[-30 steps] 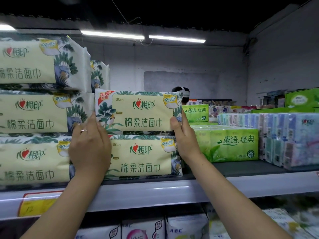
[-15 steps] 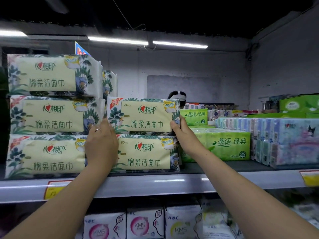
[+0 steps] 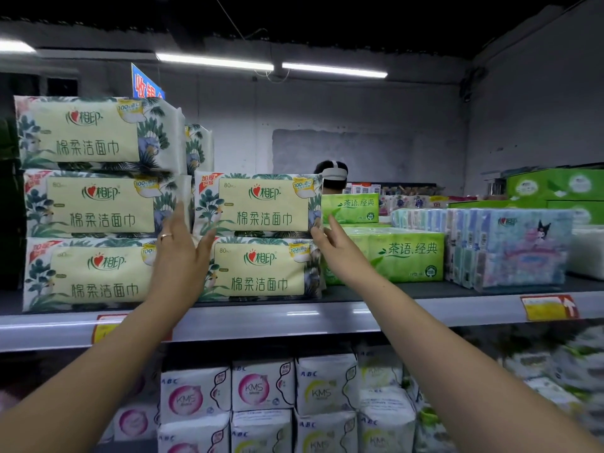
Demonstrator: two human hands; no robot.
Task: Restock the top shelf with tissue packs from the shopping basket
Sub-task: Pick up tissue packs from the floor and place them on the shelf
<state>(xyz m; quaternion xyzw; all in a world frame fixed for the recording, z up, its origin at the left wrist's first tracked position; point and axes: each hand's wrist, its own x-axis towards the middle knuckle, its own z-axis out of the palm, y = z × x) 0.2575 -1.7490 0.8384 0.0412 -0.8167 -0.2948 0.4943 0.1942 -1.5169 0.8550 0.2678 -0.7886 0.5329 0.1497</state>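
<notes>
Tissue pack (image 3: 261, 204) stacked on top shelf (image 3: 359, 313); left hand (image 3: 181, 259), right hand (image 3: 341, 253) touch its side edges, grips wide; open room above it.

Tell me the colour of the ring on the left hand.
The ring is gold; the head view shows it.

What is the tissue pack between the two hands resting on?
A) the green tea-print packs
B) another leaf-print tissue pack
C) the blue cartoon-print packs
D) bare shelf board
B: the upper tissue pack sits flat on a matching leaf-print pack on the top shelf, with the left hand and right hand at its ends.
</notes>
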